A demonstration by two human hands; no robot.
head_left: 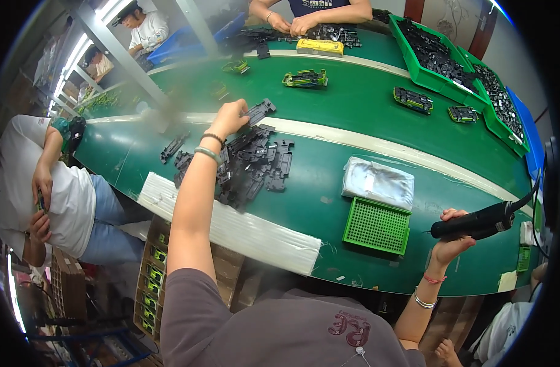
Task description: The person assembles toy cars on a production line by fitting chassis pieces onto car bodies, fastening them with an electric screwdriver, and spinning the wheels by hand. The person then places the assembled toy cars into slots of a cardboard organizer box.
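Gripping a black part with the left hand: fingers closed on its near end, just beyond the pile of similar parts on the counter. Right hand has its fingers wrapped round a black tool, cable running off the right end.

Containers: perforated green basket sits just beside a white pack; can't make out what's in the pack. Far right, one green bin is heaped with black parts; the bin next to it holds small dark and silvery bits. Lower left, a carton with cells carries green-and-black pieces.

Around: three car pieces past the pale strip, well apart. Yellow block lies near a co-worker's hands; what they handle is too small to tell.

In the way: left forearm hides some of the pile, white slab runs along the near edge, grey post blocks the upper-left view.
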